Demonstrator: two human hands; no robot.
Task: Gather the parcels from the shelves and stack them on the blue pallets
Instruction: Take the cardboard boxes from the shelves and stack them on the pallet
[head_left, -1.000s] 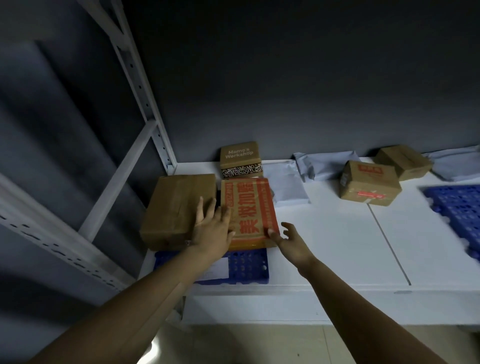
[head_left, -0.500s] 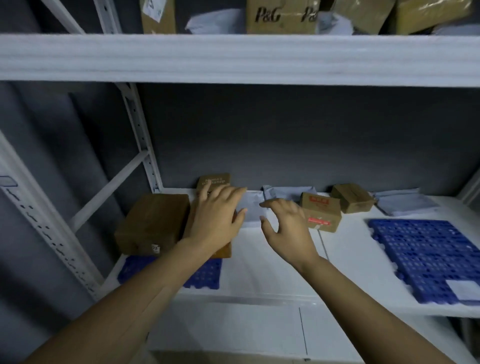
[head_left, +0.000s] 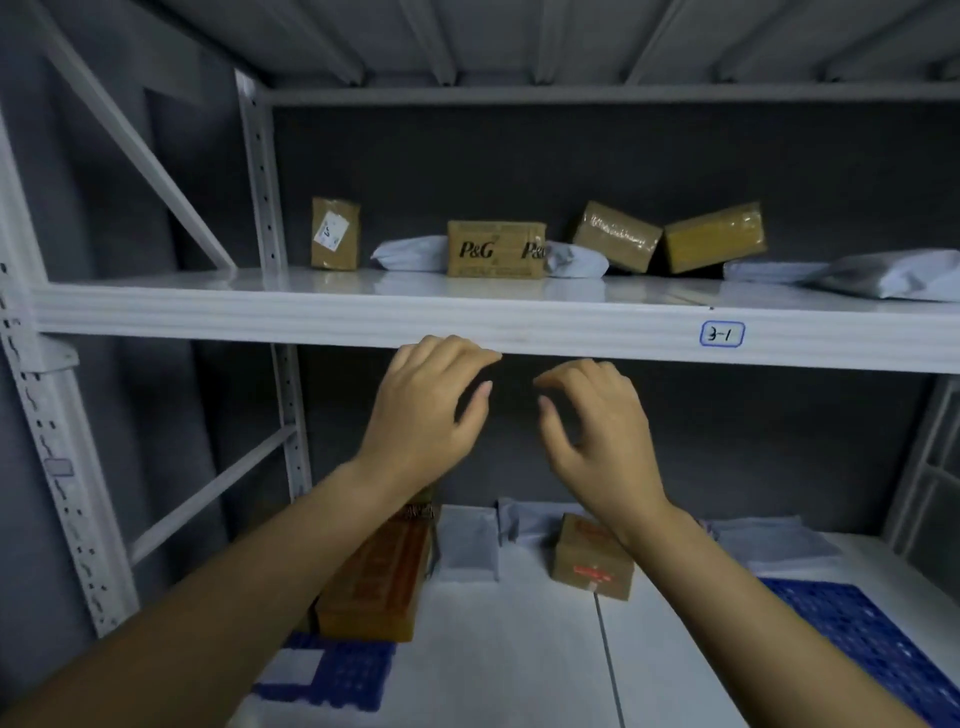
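Left hand (head_left: 426, 410), right hand (head_left: 597, 431) at white metal shelf edge (head_left: 260, 319), fingers loosely curled, holding nothing (edge contact unclear). Brown cardboard P&G parcel (head_left: 496, 249) sits on that shelf; blue plastic pallet (head_left: 343, 680) below.

I see a tan P&G box (head_left: 496, 249) with black lettering, pale grey mailers (head_left: 410, 253). White shelf (head_left: 311, 317), blue-outlined label (head_left: 722, 333). Blue grid-patterned pallets (head_left: 878, 644), brown box (head_left: 592, 564) with red print.
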